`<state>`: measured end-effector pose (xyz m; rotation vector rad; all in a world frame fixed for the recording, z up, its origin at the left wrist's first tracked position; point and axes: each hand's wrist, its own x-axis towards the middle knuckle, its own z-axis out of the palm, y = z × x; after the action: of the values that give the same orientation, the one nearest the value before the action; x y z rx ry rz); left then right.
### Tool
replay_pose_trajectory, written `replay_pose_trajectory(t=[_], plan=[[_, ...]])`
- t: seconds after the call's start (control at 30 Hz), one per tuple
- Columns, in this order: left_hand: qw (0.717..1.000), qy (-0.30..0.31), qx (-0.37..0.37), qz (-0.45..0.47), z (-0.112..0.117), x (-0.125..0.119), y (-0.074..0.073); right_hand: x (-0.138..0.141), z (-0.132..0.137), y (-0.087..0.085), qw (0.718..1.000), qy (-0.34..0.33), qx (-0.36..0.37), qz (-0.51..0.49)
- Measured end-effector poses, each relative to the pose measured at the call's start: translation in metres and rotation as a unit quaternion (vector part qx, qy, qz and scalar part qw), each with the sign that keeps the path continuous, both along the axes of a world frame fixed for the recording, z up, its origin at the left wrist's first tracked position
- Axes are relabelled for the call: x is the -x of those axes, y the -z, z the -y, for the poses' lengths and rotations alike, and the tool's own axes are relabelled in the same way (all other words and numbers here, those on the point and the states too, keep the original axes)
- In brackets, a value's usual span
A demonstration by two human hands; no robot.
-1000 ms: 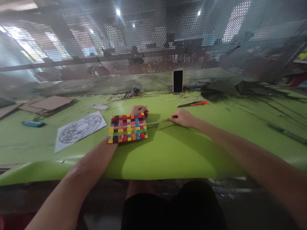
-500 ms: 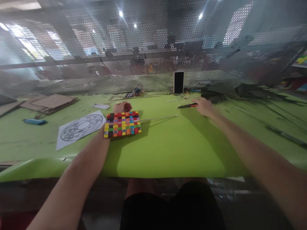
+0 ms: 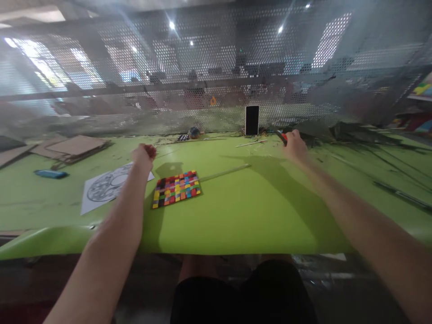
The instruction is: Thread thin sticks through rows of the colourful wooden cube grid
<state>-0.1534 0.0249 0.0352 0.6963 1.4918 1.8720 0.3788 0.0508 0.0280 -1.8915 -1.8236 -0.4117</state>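
Observation:
The woven mat (image 3: 177,188) of many-coloured squares lies tilted on the green table cover (image 3: 236,216), with a pale thin stick (image 3: 224,172) running out from its right side. My left hand (image 3: 144,154) is up and to the left of the mat, apart from it, its fingers curled; what they may hold is hidden. A sheet with a printed ring pattern (image 3: 101,188) is partly covered by my left forearm. On the right, my right hand (image 3: 295,143) is closed around a slim black-and-red tool (image 3: 282,137) pointing up and left; its exact kind is unclear.
A dark phone-like panel (image 3: 252,120) stands against the perforated screen (image 3: 222,76). Brown cardboard pieces (image 3: 77,147) and a blue tool (image 3: 50,173) lie at left. Dark leafy strips (image 3: 354,135) spread at right. A thin pale stick (image 3: 251,143) lies near the panel.
My left hand has moved left, away from the mat. The mat has shifted down and tilted. My right hand has moved right and up, turning the black-and-red tool upward.

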Motion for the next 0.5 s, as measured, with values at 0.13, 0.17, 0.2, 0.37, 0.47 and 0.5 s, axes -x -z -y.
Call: replay_pose_trajectory(t=[0.13, 0.17, 0.2, 0.37, 0.47, 0.5], plan=[[0.999, 0.035, -0.021, -0.022, -0.004, -0.025, -0.005, -0.007, -0.014, 0.006, 0.998, -0.002, -0.017, -0.053], [0.996, 0.075, -0.024, -0.039, -0.003, -0.034, -0.007, -0.006, -0.017, 0.007, 0.998, -0.012, -0.017, -0.058], [0.990, 0.123, -0.028, -0.063, -0.002, -0.043, -0.009, -0.003, -0.019, 0.009, 0.998, -0.021, -0.016, -0.061], [0.824, 0.421, 0.008, -0.379, 0.014, -0.099, -0.010, 0.018, -0.018, 0.016, 0.988, -0.132, -0.033, -0.066], [0.682, 0.529, 0.006, -0.505, 0.023, -0.137, -0.005, 0.030, -0.013, 0.019, 0.982, -0.169, -0.041, -0.074], [0.645, 0.545, 0.002, -0.535, 0.025, -0.149, -0.002, 0.033, -0.011, 0.020, 0.982, -0.166, -0.037, -0.077]])
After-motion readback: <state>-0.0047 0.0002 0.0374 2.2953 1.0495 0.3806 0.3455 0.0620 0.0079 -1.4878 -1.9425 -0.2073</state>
